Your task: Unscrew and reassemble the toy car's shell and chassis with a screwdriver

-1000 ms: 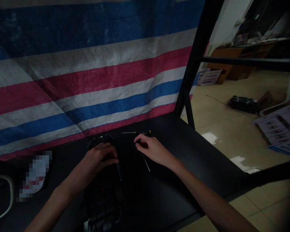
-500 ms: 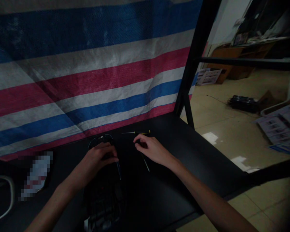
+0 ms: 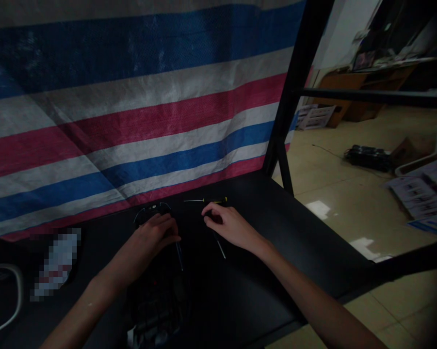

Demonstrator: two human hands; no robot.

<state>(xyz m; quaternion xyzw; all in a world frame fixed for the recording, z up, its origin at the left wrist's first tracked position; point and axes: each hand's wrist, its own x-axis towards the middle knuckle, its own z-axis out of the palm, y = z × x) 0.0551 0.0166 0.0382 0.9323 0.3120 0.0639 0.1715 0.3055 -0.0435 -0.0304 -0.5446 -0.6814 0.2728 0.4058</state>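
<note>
My left hand (image 3: 156, 237) rests over the upper part of a long black device (image 3: 156, 300), its fingers curled down around it. A thin bluish strip (image 3: 179, 256) runs below the fingertips; whether it belongs to the device is too dark to tell. To the right, my right hand (image 3: 227, 223) is curled with thumb and index finger bent toward each other. A thin metal screwdriver shaft (image 3: 220, 246) slants out from under it toward me, in line with the fingers; its handle is hidden in the dark. Just behind that hand lies another screwdriver (image 3: 215, 199) with a black and yellow handle.
A striped tarp (image 3: 149, 121) hangs behind the black tabletop (image 3: 272, 218). At left are a blurred-out pale object (image 3: 60, 261) and a white looped edge (image 3: 18, 295). A black frame post (image 3: 294, 97) stands right of the tarp, with cartons on the floor beyond.
Both hands stay nearly where they were. The left hand has shifted very slightly over the black device, and the whole view has moved a little.
</note>
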